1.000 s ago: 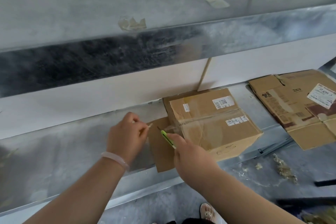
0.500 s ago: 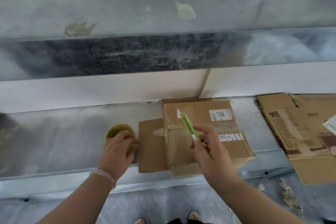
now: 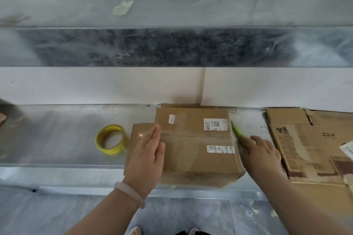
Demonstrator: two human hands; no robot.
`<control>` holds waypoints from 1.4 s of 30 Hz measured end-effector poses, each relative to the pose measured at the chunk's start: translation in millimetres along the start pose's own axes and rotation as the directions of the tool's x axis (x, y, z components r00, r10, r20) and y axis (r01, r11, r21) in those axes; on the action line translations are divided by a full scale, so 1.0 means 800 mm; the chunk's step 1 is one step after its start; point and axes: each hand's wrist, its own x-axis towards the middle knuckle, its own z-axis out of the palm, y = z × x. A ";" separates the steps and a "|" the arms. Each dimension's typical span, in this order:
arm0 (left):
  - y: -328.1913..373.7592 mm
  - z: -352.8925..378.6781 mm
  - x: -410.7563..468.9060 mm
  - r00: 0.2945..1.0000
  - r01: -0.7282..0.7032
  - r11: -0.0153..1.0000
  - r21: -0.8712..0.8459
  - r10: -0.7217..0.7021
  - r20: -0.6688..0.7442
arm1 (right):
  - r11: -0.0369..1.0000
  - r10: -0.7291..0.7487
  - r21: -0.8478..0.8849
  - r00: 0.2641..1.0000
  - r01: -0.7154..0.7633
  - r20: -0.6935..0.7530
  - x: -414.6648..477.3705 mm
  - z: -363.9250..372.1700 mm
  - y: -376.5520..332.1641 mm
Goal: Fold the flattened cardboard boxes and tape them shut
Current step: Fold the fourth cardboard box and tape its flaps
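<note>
A folded brown cardboard box [image 3: 193,139] with white labels and clear tape across its top sits on the metal ledge [image 3: 57,139]. One flap [image 3: 138,133] lies flat at its left side. My left hand [image 3: 147,160] rests with straight fingers on that flap at the box's left edge. At the box's right side, my right hand [image 3: 260,153] holds a green cutter [image 3: 236,132] that points away from me. A yellow tape roll [image 3: 111,141] lies flat on the ledge, left of the flap.
Flattened cardboard boxes [image 3: 309,147] lie on the ledge to the right. A white panel and a metal wall rise right behind the box. The ledge's front edge runs just below the box, with the grey floor and my feet beneath.
My left hand let go of the tape roll and moved right onto the flap. My right hand carried the green cutter from above the box top to its right side.
</note>
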 end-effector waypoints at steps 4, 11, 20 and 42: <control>0.009 0.015 -0.001 0.990 0.134 0.991 -0.001 -0.133 0.047 | 0.873 0.032 0.487 0.996 0.014 -0.086 -0.014 -0.015 -0.019; 0.026 0.019 0.023 0.876 0.474 0.878 -0.071 -0.462 0.136 | 0.628 0.003 0.763 0.980 -0.156 0.198 -0.024 -0.026 -0.068; 0.024 0.028 0.053 0.782 0.617 0.786 -0.051 -0.604 0.154 | 0.710 0.060 0.671 0.967 -0.215 0.247 -0.005 -0.019 -0.078; 0.007 0.031 0.062 0.777 0.629 0.744 -0.225 -0.604 0.176 | 0.570 0.009 0.770 0.939 -0.287 0.343 0.002 -0.030 -0.071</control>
